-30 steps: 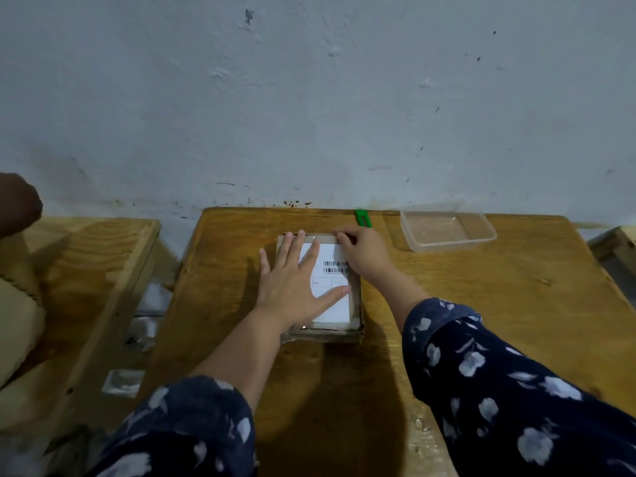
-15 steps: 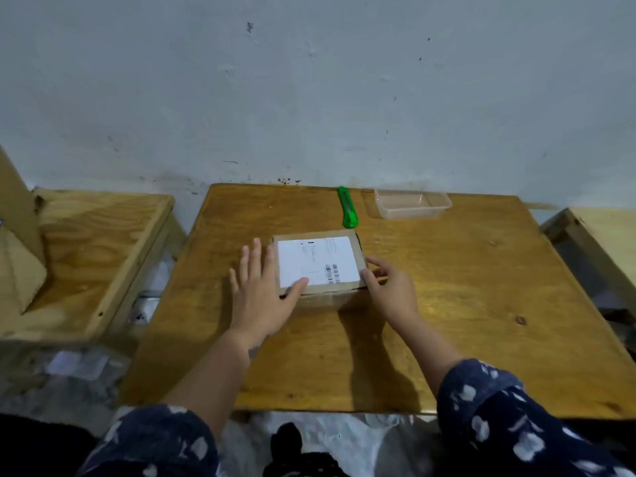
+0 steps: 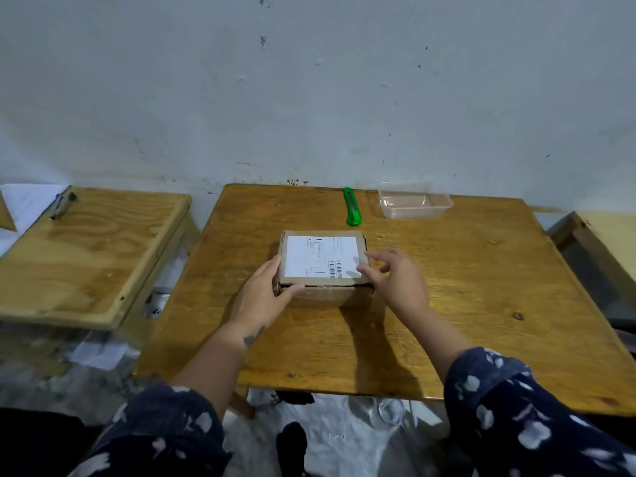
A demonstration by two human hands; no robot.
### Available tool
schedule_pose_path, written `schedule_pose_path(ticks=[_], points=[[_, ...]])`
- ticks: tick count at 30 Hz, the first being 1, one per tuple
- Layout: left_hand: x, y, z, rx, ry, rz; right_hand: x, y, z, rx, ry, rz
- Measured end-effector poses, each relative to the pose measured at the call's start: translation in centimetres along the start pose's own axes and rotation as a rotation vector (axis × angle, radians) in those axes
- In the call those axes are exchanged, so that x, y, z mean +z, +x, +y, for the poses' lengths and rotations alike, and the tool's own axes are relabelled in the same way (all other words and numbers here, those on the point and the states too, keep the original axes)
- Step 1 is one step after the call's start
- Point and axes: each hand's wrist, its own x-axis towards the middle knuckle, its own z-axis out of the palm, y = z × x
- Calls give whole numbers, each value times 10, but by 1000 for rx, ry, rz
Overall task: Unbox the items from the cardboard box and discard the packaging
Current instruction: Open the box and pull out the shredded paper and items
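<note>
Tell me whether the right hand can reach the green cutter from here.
Probably yes: the right hand is open at the cardboard box, and the green cutter lies just beyond it on bare table.

one cardboard box (image 3: 323, 296); one green cutter (image 3: 352, 206) at 12 o'clock; one clear tub (image 3: 414, 204) at 1 o'clock; two hands, left hand (image 3: 261, 297) and right hand (image 3: 397, 280); two tables, main table (image 3: 464, 304) and side table (image 3: 86, 253).

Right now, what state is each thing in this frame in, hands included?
cardboard box: closed, label side up, flat on the table.
green utility knife: lying untouched behind the box; blade not visible.
clear plastic container: lidless, looks empty.
left hand: holds the box's near-left corner, thumb on the front face.
right hand: fingers loosely spread at the box's right top edge; contact unclear.
</note>
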Motion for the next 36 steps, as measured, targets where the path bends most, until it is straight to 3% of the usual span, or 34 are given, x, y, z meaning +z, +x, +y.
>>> schedule_pose_path(ticks=[3, 5, 13, 17, 20, 25, 31, 36], points=[[-3, 3, -2, -7, 52, 3, -1, 5, 1, -77, -41, -224], [-3, 4, -2, -9, 69, 5, 0, 4, 3, -100, -62, -282], [-12, 14, 11, 30, -53, 90, -7, 16, -1, -91, 124, -6], [-21, 32, 30, 10, -182, 104, -13, 37, -20, 104, 462, 109], [-23, 49, 41, 24, -263, 119, -8, 53, -34, 127, 607, 174], [-24, 85, 41, 64, -104, 126, 3, 86, -48, 126, 566, 272], [-24, 129, 29, 92, 140, 109, 10, 130, -58, 93, 356, 199], [-25, 153, 18, 59, 161, 115, 23, 146, -41, 158, 322, 152]])
